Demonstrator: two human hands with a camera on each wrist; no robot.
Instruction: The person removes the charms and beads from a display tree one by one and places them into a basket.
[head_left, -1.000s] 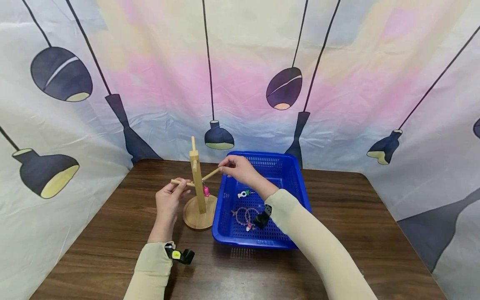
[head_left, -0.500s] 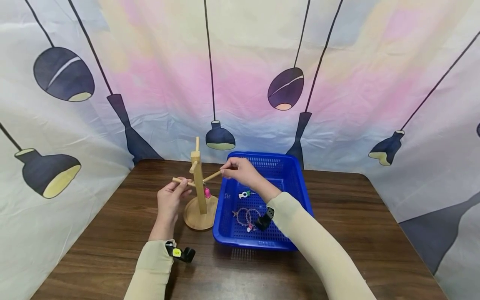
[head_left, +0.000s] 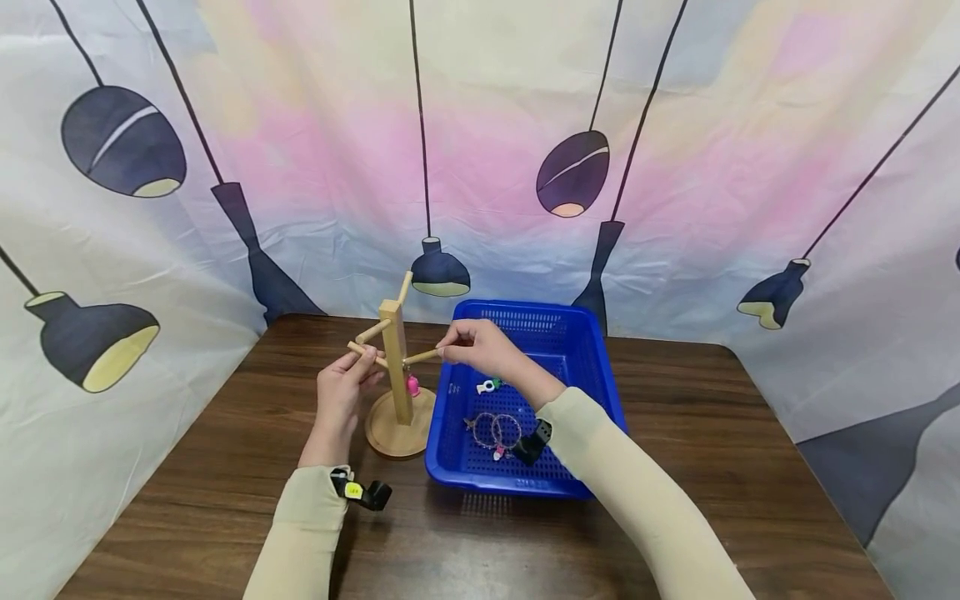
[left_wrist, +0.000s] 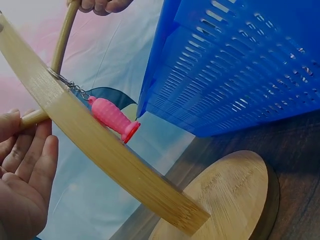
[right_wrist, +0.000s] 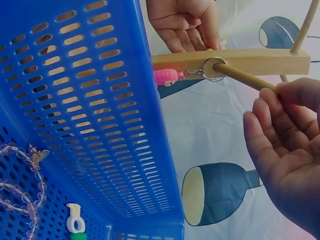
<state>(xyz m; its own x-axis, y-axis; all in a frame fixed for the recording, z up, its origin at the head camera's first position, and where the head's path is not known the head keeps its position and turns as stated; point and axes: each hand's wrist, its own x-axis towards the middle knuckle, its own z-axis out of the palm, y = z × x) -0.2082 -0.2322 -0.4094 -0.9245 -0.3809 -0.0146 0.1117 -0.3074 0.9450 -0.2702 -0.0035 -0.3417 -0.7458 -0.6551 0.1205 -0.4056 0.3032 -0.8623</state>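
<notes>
A wooden peg stand rises on a round base (head_left: 379,429) left of the blue basket, its square post (head_left: 400,396) carrying upper and lower pegs. With thumb and fingers my left hand (head_left: 341,400) pinches the lower left peg (left_wrist: 35,118). My right hand (head_left: 483,346) pinches the outer end of the lower right peg (right_wrist: 245,78). From that right peg, close to the post, a pink keychain (left_wrist: 112,116) hangs by its metal ring and short chain. Two upper pegs, one pointing front left (head_left: 372,332) and one back right (head_left: 406,287), carry nothing.
The blue perforated basket (head_left: 517,486) stands right beside the base, under my right forearm. Inside lie beaded bracelets (head_left: 496,429) and a white and green keychain (right_wrist: 74,210). A brown wooden table (head_left: 697,433) bears everything, with a printed curtain (head_left: 495,167) behind.
The stand has turned clockwise as seen from above: the front upper peg swung left, the rear one right. Both hands kept their grip on the lower pegs and moved slightly with them.
</notes>
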